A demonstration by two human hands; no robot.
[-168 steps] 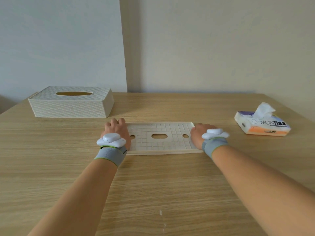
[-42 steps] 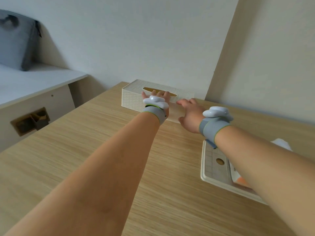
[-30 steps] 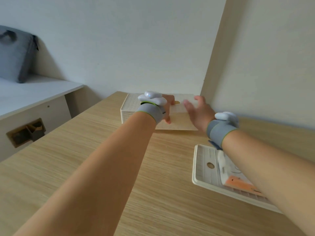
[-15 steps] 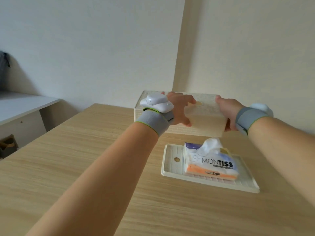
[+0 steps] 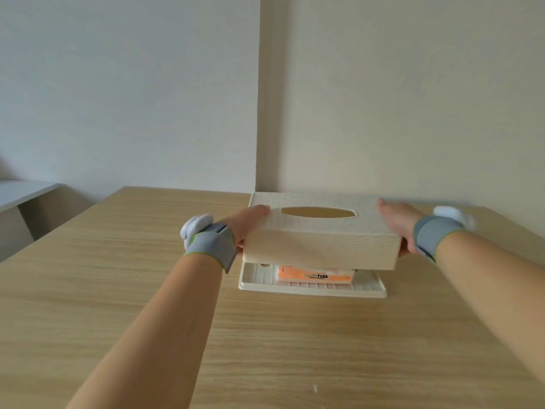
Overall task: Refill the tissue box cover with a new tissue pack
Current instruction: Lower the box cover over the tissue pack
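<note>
Both hands clasp the tissue box cover (image 5: 321,231) by its short ends: the left hand (image 5: 246,224) wraps the left end with the thumb lying on the top edge, and the right hand (image 5: 396,224) presses the right end in the same way. Held between them, the cover hangs level above the table, its oval slot facing up and showing a dark, yellowish inside. It is a cream rectangular shell with a fine woven-looking embossed texture on top and sides.

Directly under the grip lies the tissue pack (image 5: 315,276), a soft packet with an orange side and the dark lettering "MONTISS"; only its near side shows below the cover's lower edge. The pack rests on the base tray (image 5: 309,290), a flat cream plate with a raised rim and a gridded floor, one round hole visible near its left end.

Each wrist carries a grey elastic band with a green hem and a white rounded device. The wooden table (image 5: 118,290), light with straight grain, spreads out around everything, meeting pale walls behind the cover.
</note>
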